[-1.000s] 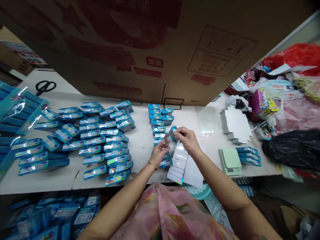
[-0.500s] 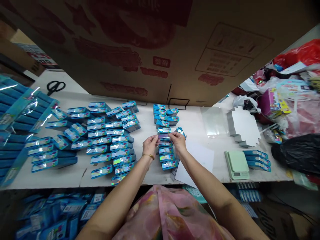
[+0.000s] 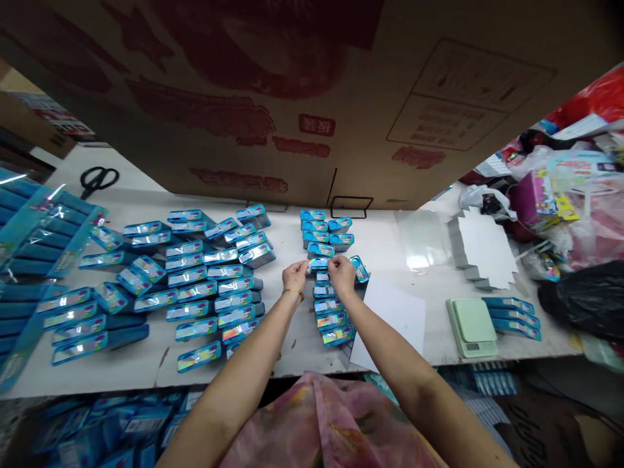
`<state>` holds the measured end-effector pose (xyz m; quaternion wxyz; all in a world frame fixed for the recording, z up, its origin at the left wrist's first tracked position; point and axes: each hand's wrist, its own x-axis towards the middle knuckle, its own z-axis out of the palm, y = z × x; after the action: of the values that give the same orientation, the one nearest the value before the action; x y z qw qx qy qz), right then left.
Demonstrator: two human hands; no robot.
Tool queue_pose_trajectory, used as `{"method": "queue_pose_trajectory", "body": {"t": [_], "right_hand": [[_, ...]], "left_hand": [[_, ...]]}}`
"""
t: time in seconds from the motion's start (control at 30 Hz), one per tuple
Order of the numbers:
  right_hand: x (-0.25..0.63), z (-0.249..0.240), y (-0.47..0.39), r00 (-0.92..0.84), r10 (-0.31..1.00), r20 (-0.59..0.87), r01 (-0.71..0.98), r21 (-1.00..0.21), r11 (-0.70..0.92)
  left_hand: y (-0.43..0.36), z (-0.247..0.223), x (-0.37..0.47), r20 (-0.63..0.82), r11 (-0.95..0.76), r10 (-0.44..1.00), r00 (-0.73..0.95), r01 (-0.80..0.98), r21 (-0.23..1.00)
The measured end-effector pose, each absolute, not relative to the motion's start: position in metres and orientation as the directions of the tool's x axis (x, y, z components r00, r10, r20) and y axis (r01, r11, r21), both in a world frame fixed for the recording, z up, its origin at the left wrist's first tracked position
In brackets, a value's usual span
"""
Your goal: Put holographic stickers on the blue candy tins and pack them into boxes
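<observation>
A column of small blue boxes [image 3: 332, 320] stands upright on the white table in front of me. My left hand [image 3: 295, 278] has its thumb and finger pinched at the left end of a shiny sticker strip [image 3: 319, 264]. At the strip's right end my right hand [image 3: 342, 276] is closed in the same way, its fingers partly hiding it. The strip lies along the top of one box in the column; I cannot tell whether it is fully flat. A tilted blue box [image 3: 359, 269] with a round mark on top stands just right of my right hand.
A large cardboard carton [image 3: 244, 143] rises behind the column. Several blue boxes [image 3: 192, 292] stand in rows to the left, near black scissors [image 3: 99, 180]. On the right are white paper [image 3: 394, 318], a clear plastic sheet [image 3: 422, 237], a green scale [image 3: 471, 328] and stacked white card [image 3: 487, 250].
The strip, purplish between my hands before, now shows as a bright shiny band on a box top. My view has shifted slightly; both hands stay close to the same column.
</observation>
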<state>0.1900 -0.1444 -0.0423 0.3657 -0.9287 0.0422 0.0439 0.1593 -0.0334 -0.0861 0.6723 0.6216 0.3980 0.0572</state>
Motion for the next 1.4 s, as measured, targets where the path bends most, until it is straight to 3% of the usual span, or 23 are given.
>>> {"method": "queue_pose_trajectory", "body": {"t": [0.17, 0.23, 0.33, 0.43, 0.5, 0.6, 0.63, 0.7, 0.77, 0.83, 1.0, 1.07, 1.13, 1.2, 1.27, 1.33, 1.4], "right_hand": [[0.19, -0.037, -0.147, 0.995, 0.061, -0.079, 0.021, -0.433, -0.901], [0.186, -0.034, -0.15, 0.986, 0.163, -0.037, 0.144, -0.305, -0.941], [0.181, -0.032, -0.156, 0.914, 0.402, -0.053, 0.394, -0.118, -0.912], [0.182, -0.029, -0.17, 0.845, 0.527, -0.088, 0.522, -0.076, -0.85], [0.185, -0.026, -0.19, 0.879, 0.476, -0.018, 0.469, -0.141, -0.872], [0.185, -0.024, -0.231, 0.981, 0.127, 0.144, 0.169, -0.331, -0.928], [0.183, -0.026, -0.243, 0.989, -0.002, 0.148, 0.058, -0.405, -0.912], [0.175, -0.035, -0.261, 0.987, -0.159, 0.007, -0.128, -0.563, -0.817], [0.166, -0.048, -0.271, 0.958, -0.188, -0.215, -0.285, -0.679, -0.677], [0.156, -0.057, -0.278, 0.923, -0.181, -0.341, -0.382, -0.742, -0.551], [0.135, -0.031, -0.308, 0.908, -0.241, -0.343, -0.372, -0.924, -0.085], [0.13, -0.009, -0.318, 0.923, -0.186, -0.338, -0.329, -0.941, 0.074], [0.127, 0.009, -0.324, 0.945, -0.121, -0.303, -0.29, -0.95, 0.115], [0.126, 0.02, -0.327, 0.968, -0.12, -0.223, -0.225, -0.974, -0.007], [0.126, 0.026, -0.325, 0.987, -0.153, -0.039, -0.086, -0.946, -0.313], [0.127, 0.032, -0.321, 0.975, -0.035, 0.22, 0.141, -0.73, -0.669], [0.132, 0.038, -0.313, 0.895, 0.294, 0.336, 0.418, -0.401, -0.815]], "left_hand": [[-0.034, -0.1, 0.163, -0.444, 0.152, 0.582, 0.681, 0.446, 0.882], [-0.033, -0.103, 0.161, -0.423, 0.11, 0.599, 0.68, 0.453, 0.884], [-0.031, -0.102, 0.155, -0.376, 0.043, 0.611, 0.697, 0.444, 0.895], [-0.031, -0.092, 0.147, -0.317, -0.021, 0.608, 0.728, 0.413, 0.91], [-0.033, -0.081, 0.14, -0.261, -0.068, 0.6, 0.756, 0.373, 0.925], [-0.046, -0.062, 0.13, -0.186, -0.113, 0.544, 0.818, 0.292, 0.95], [-0.054, -0.056, 0.127, -0.167, -0.12, 0.511, 0.843, 0.262, 0.958], [-0.075, -0.046, 0.121, -0.138, -0.127, 0.416, 0.899, 0.208, 0.97], [-0.096, -0.038, 0.115, -0.136, -0.116, 0.295, 0.946, 0.177, 0.977], [-0.115, -0.034, 0.11, -0.166, -0.091, 0.177, 0.97, 0.184, 0.979], [-0.144, -0.03, 0.102, -0.345, -0.001, 0.027, 0.938, 0.346, 0.938], [-0.152, -0.027, 0.102, -0.376, 0.025, -0.04, 0.926, 0.378, 0.926], [-0.159, -0.023, 0.102, -0.357, 0.009, -0.092, 0.93, 0.359, 0.933], [-0.162, -0.018, 0.103, -0.328, -0.032, -0.056, 0.943, 0.327, 0.944], [-0.163, -0.013, 0.104, -0.307, -0.07, 0.025, 0.951, 0.308, 0.949], [-0.16, -0.008, 0.105, -0.272, -0.077, 0.038, 0.962, 0.274, 0.959], [-0.155, -0.002, 0.106, -0.216, -0.051, -0.006, 0.976, 0.216, 0.975]]}}
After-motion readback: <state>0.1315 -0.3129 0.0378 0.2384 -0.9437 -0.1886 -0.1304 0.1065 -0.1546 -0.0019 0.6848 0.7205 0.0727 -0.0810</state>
